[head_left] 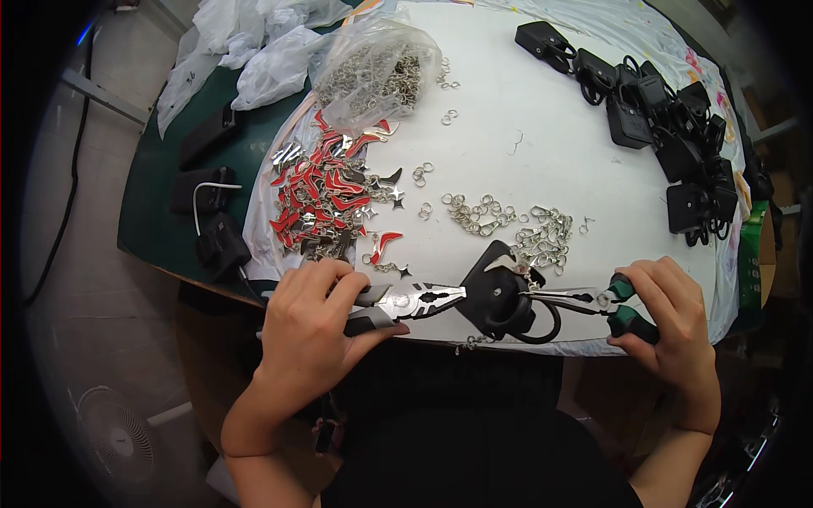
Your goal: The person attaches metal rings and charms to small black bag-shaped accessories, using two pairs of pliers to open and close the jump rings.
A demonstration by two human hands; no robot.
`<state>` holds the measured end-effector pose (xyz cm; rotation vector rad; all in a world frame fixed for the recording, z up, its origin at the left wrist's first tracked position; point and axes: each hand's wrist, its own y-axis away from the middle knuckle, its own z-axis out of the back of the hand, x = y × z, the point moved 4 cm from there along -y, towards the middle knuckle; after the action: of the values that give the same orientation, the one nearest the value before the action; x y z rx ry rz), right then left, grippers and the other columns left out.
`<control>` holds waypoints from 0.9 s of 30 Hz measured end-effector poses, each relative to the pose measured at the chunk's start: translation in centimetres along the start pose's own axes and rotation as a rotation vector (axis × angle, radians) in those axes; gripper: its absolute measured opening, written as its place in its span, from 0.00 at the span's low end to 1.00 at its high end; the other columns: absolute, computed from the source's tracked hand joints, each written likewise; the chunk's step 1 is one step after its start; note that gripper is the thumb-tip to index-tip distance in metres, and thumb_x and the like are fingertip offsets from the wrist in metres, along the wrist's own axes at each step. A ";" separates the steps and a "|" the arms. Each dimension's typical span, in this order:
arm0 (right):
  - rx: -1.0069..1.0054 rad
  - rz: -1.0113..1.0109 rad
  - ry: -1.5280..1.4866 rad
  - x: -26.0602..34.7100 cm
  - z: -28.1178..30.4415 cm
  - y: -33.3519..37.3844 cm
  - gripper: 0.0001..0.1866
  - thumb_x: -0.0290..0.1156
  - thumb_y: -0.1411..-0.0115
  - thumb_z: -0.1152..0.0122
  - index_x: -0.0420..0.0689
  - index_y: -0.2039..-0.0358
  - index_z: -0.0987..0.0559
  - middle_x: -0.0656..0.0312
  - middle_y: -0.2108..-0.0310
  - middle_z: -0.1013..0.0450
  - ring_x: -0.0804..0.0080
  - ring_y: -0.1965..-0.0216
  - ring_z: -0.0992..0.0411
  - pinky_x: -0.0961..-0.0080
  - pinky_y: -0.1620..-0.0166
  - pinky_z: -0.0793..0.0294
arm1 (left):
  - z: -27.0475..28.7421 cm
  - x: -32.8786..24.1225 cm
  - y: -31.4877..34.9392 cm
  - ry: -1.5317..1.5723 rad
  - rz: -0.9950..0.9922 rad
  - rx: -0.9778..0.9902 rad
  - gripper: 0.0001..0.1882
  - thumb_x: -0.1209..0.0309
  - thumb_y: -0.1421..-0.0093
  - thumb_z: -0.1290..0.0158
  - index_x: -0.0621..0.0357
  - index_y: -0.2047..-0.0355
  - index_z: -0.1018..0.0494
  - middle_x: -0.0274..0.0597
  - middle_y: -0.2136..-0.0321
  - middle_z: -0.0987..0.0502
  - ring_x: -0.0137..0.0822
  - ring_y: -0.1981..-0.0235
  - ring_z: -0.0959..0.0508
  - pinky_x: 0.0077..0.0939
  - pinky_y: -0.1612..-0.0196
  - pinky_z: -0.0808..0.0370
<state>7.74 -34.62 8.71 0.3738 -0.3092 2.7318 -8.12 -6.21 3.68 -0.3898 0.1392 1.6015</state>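
Observation:
My left hand grips grey-handled combination pliers whose jaws point right at a black keychain pouch lying near the table's front edge. My right hand holds green-handled needle-nose pliers, their tips reaching left to the pouch's metal ring by its top. The pouch's black loop curls out to its right. Just behind it lies a small heap of silver clasps and chain.
A pile of red and silver charms lies left of centre. A clear bag of jump rings sits behind it, and loose rings are scattered mid-table. Several black pouches are stacked far right. White sheet covers the table; a fan stands on the floor.

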 end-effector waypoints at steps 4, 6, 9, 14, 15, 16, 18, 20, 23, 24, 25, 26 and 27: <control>-0.013 -0.005 0.065 -0.5 0.5 0.6 0.35 0.46 0.55 0.27 0.33 0.53 0.25 0.51 0.62 0.27 0.55 0.69 0.30 0.63 0.66 0.30 | -4.0 -1.2 1.2 0.034 -0.008 -0.044 0.27 0.58 0.62 0.26 0.59 0.67 0.25 0.40 0.67 0.26 0.44 0.65 0.26 0.37 0.61 0.27; -0.018 0.007 0.078 -0.7 0.2 0.5 0.34 0.46 0.54 0.28 0.32 0.53 0.25 0.51 0.62 0.27 0.55 0.69 0.30 0.63 0.67 0.30 | -5.5 -1.7 1.1 0.038 -0.052 -0.096 0.27 0.59 0.63 0.26 0.57 0.66 0.25 0.40 0.67 0.27 0.44 0.63 0.27 0.37 0.61 0.27; -0.041 0.035 0.072 -0.5 0.0 0.5 0.35 0.46 0.54 0.28 0.33 0.53 0.24 0.51 0.62 0.27 0.55 0.70 0.30 0.63 0.67 0.30 | -5.6 -2.2 -0.1 0.068 -0.083 -0.121 0.30 0.58 0.64 0.25 0.58 0.65 0.25 0.41 0.66 0.26 0.43 0.63 0.26 0.34 0.62 0.27; -0.079 0.052 0.024 0.3 -0.6 0.2 0.36 0.48 0.55 0.28 0.33 0.54 0.24 0.51 0.62 0.27 0.56 0.70 0.30 0.63 0.68 0.29 | -3.9 -5.6 -2.4 0.687 -0.219 -0.376 0.29 0.64 0.63 0.23 0.59 0.63 0.26 0.42 0.66 0.25 0.42 0.65 0.25 0.32 0.62 0.28; -0.088 0.052 0.013 0.5 -0.8 0.2 0.36 0.49 0.55 0.28 0.33 0.54 0.24 0.51 0.63 0.27 0.56 0.70 0.30 0.63 0.67 0.29 | -3.8 -6.1 -3.0 0.717 -0.246 -0.396 0.30 0.65 0.64 0.22 0.59 0.63 0.26 0.42 0.65 0.24 0.40 0.65 0.24 0.30 0.62 0.28; -0.102 0.055 0.008 0.6 -0.9 0.3 0.36 0.49 0.56 0.27 0.33 0.54 0.24 0.52 0.63 0.27 0.56 0.69 0.29 0.63 0.67 0.28 | -4.0 -6.2 -3.4 0.763 -0.263 -0.392 0.26 0.72 0.61 0.24 0.59 0.64 0.26 0.42 0.66 0.23 0.41 0.66 0.23 0.31 0.63 0.26; -0.117 0.052 0.005 0.4 -1.2 0.5 0.36 0.49 0.57 0.27 0.33 0.54 0.23 0.52 0.63 0.27 0.56 0.69 0.29 0.63 0.67 0.28 | -4.4 -6.2 -3.3 0.768 -0.292 -0.424 0.24 0.75 0.59 0.25 0.59 0.64 0.26 0.43 0.66 0.22 0.42 0.65 0.22 0.33 0.63 0.25; -0.132 0.052 0.012 0.2 -1.4 0.8 0.36 0.49 0.57 0.27 0.33 0.55 0.23 0.53 0.63 0.27 0.56 0.68 0.29 0.64 0.67 0.28 | -4.6 -6.2 -3.1 0.783 -0.283 -0.424 0.20 0.80 0.56 0.29 0.58 0.64 0.25 0.44 0.64 0.21 0.44 0.63 0.20 0.38 0.59 0.22; -0.164 0.061 0.039 0.4 -1.8 1.3 0.35 0.50 0.57 0.27 0.34 0.56 0.22 0.54 0.63 0.27 0.57 0.68 0.29 0.64 0.67 0.28 | -4.6 -6.2 -3.0 0.787 -0.305 -0.437 0.20 0.81 0.56 0.29 0.58 0.63 0.25 0.44 0.63 0.21 0.44 0.62 0.20 0.40 0.56 0.21; -0.183 0.070 0.055 0.5 -1.8 1.3 0.35 0.50 0.57 0.27 0.34 0.56 0.22 0.54 0.63 0.27 0.58 0.68 0.29 0.64 0.67 0.28 | -4.5 -6.2 -3.0 0.792 -0.308 -0.473 0.19 0.82 0.57 0.31 0.60 0.65 0.24 0.45 0.64 0.21 0.45 0.63 0.20 0.39 0.58 0.21; -0.202 0.080 0.072 0.5 -1.8 1.3 0.35 0.50 0.57 0.27 0.34 0.56 0.22 0.54 0.63 0.27 0.58 0.68 0.29 0.64 0.67 0.28 | -4.4 -6.4 -3.0 0.796 -0.312 -0.509 0.18 0.84 0.59 0.33 0.61 0.66 0.23 0.45 0.65 0.20 0.46 0.64 0.20 0.38 0.60 0.21; -0.211 0.083 0.078 0.5 -1.8 1.4 0.35 0.50 0.56 0.27 0.34 0.56 0.22 0.54 0.63 0.27 0.58 0.68 0.29 0.65 0.67 0.28 | -4.2 -6.4 -3.0 0.800 -0.315 -0.545 0.17 0.85 0.61 0.34 0.63 0.67 0.22 0.46 0.66 0.20 0.47 0.65 0.19 0.37 0.62 0.20; -0.219 0.088 0.084 0.5 -1.8 1.4 0.35 0.51 0.56 0.27 0.34 0.56 0.22 0.55 0.63 0.27 0.58 0.68 0.29 0.65 0.67 0.28 | -4.1 -6.5 -3.0 0.792 -0.319 -0.548 0.17 0.85 0.60 0.34 0.63 0.67 0.22 0.46 0.66 0.20 0.47 0.65 0.19 0.37 0.62 0.20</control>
<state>6.35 -35.21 6.93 0.1892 -0.6081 2.7525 -4.36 -13.41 2.43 -1.3929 0.2228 1.0752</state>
